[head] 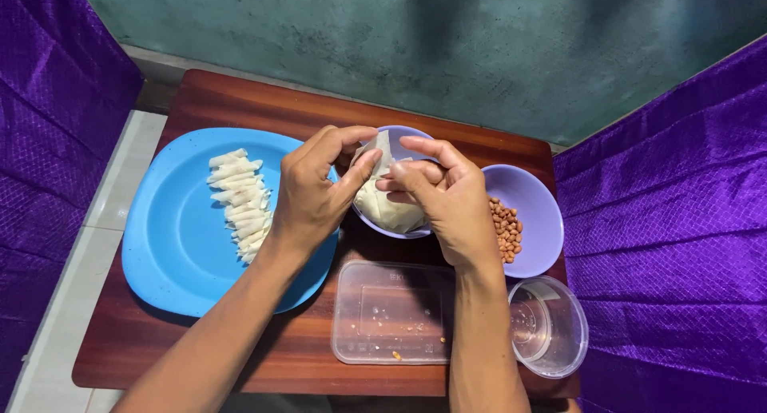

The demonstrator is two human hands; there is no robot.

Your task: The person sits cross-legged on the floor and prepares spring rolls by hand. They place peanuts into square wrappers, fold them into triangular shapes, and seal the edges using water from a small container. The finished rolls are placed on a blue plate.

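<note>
Nearest me, a clear lidded box point(393, 313) lies flat on the wooden table point(264, 353), with a round clear tub point(550, 327) just right of it – both nearly empty, only a few crumbs in the box, no labels I can make out. Above them, my left hand point(313, 196) and right hand point(449, 199) meet over a purple bowl point(397, 133). Both pinch one thin pale wrapper sheet point(380, 152), thumbs and forefingers clamped on its top edge, the sheet hanging down toward the stack of wrappers point(390, 209) in that bowl. The sheet sits between my fingertips, neither hand clearly closer. Left: a blue plate point(172, 221) with a row of small rolled pieces point(240, 201), long axes running left-right. Right: a second purple bowl point(534, 201) with peanuts point(505, 229). Purple cloth point(671, 221) on both sides.
</note>
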